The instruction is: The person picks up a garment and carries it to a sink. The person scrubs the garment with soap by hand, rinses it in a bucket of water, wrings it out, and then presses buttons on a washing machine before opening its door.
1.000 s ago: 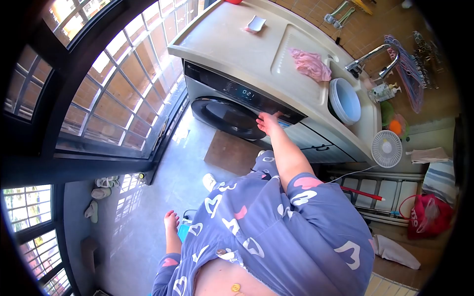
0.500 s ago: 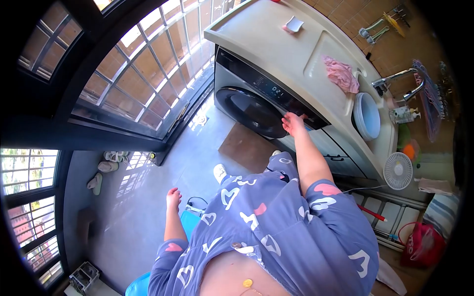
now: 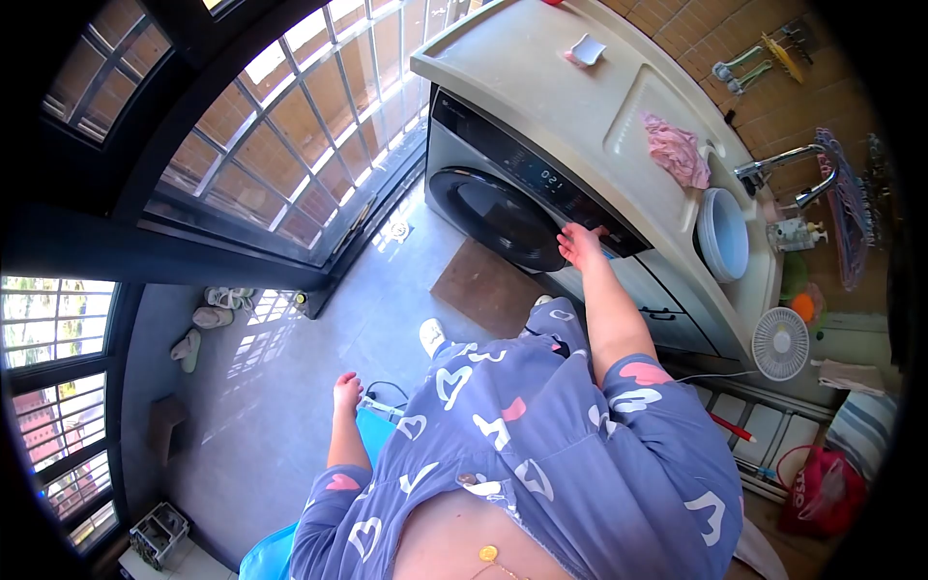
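Note:
At the right edge of the washing machine's round black door [image 3: 498,220], my right hand [image 3: 582,246] reaches out with its fingers a little apart. The fingertips are by the door rim, and the thumb side is near the dark control panel [image 3: 527,164], whose display is lit. Whether the fingers touch the machine is too small to tell. Hanging low at my other side is my left hand [image 3: 348,392], loosely curled and open, over the floor beside a bright blue object [image 3: 375,430]. It holds nothing visible.
The pale counter [image 3: 522,58] carries a small white dish [image 3: 586,49], a pink cloth [image 3: 675,152] and a basin [image 3: 723,235] beside the faucet. A small fan [image 3: 779,343] and a red bag [image 3: 824,491] are at the right. A brown board [image 3: 488,287] lies before the machine.
The view has shifted, so the washing machine and counter appear further right in the frame. My right hand stays by the door's edge, and my left hand stays low at my side.

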{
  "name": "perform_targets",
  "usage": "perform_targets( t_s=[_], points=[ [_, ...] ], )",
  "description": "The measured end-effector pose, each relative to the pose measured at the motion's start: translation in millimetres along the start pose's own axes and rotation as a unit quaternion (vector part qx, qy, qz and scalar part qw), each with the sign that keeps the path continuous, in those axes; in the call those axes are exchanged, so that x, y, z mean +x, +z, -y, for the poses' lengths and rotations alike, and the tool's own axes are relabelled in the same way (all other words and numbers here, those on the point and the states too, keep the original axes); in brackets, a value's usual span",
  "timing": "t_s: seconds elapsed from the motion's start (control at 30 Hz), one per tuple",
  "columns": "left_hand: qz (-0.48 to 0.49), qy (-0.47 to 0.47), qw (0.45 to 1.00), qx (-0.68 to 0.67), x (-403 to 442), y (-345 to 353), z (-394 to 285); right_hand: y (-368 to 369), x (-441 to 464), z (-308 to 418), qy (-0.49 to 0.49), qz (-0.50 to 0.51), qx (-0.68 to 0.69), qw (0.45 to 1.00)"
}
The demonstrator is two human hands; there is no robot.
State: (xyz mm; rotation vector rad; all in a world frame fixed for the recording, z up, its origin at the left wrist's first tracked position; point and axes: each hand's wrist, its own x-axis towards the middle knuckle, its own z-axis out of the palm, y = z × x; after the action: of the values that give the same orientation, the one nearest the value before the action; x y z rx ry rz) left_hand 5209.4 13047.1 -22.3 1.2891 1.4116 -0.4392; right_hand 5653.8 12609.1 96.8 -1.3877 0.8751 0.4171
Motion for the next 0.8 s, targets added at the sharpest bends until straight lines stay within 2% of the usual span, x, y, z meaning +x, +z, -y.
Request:
perform_targets(
  t_s=[0.2,0.37,0.8],
  points=[
    [0.012,0.014,1.000,-0.004,3.2,2.2,-3.6,3.2,-8.9,4.5,-0.006,-0.026,0.014,1.000],
    [0.002,0.016,1.000,0.006,5.2,1.7,-3.8,-2.8,0.7,2.0,-0.001,0.015,0.004,1.000],
    [0.005,0.010,1.000,-0.005,0.7,6.2,-1.4,-2.9,3.4,0.3,0.001,0.008,-0.017,1.000]
  ],
)
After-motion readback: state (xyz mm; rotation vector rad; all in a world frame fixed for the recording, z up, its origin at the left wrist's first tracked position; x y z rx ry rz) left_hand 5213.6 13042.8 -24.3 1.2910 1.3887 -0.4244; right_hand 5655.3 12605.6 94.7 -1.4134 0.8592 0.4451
